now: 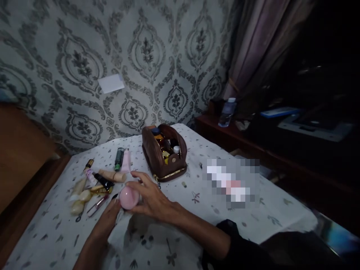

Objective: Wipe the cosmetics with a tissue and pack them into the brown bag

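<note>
Between my two hands is a glossy pink round container (129,198), its smooth domed face turned up. My right hand (150,197) curls around its far and right sides with the fingers bent. My left hand (108,213) grips it from the lower left, with most of its fingers hidden. A crumpled white cloth (120,225) hangs below the container at my left hand; I cannot tell which hand holds it. Just beyond lie a black tube (103,181), a beige tube (114,176), a lip gloss (97,205) and several other cosmetics.
An unzipped brown cosmetic bag (150,159), filled with small bottles, stands on the patterned white tablecloth (194,210). Left of it lie a green bottle (119,159) and a pink tube (126,161). A blurred-out patch covers something at right. A water bottle (227,113) stands on the dark ledge.
</note>
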A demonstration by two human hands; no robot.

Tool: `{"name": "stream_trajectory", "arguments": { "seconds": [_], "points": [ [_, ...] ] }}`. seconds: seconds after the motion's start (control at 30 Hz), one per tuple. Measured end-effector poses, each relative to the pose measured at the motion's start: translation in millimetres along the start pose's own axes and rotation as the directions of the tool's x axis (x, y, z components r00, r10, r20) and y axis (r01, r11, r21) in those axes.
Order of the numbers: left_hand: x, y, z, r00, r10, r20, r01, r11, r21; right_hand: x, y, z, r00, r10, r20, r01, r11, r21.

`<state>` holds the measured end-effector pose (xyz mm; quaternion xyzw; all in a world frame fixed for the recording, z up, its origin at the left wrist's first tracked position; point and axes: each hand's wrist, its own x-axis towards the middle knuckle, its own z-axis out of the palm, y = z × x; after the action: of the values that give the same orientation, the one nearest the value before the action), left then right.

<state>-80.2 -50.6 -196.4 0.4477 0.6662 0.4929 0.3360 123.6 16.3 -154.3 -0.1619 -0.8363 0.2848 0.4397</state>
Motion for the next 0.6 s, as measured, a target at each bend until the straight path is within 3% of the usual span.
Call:
{"name": "stream_trajectory", "arguments": {
  "seconds": [0.1, 0.27, 0.43, 0.6],
  "points": [
    [-3, 14, 6.2, 0.989, -0.065, 0.130, 0.072, 0.996, -0.053, -5, -2, -15, 0.999, -0.008, 0.040, 0.010, 0.998, -0.061],
    [-18, 33, 26.0, 0.942, -0.319, 0.102, 0.335, 0.909, -0.249, -9, -1, -39, 0.996, 0.022, 0.088, -0.018, 0.999, -0.048],
    [-23, 30, 32.9, 0.894, -0.425, 0.138, 0.444, 0.807, -0.388, -6, 0, -56, 0.989, 0.057, 0.138, -0.061, 0.998, 0.019],
    [-19, 21, 28.0, 0.854, -0.509, 0.108, 0.508, 0.771, -0.383, -3, -4, -71, 0.988, 0.073, 0.138, -0.084, 0.994, 0.075]
  ]
}}
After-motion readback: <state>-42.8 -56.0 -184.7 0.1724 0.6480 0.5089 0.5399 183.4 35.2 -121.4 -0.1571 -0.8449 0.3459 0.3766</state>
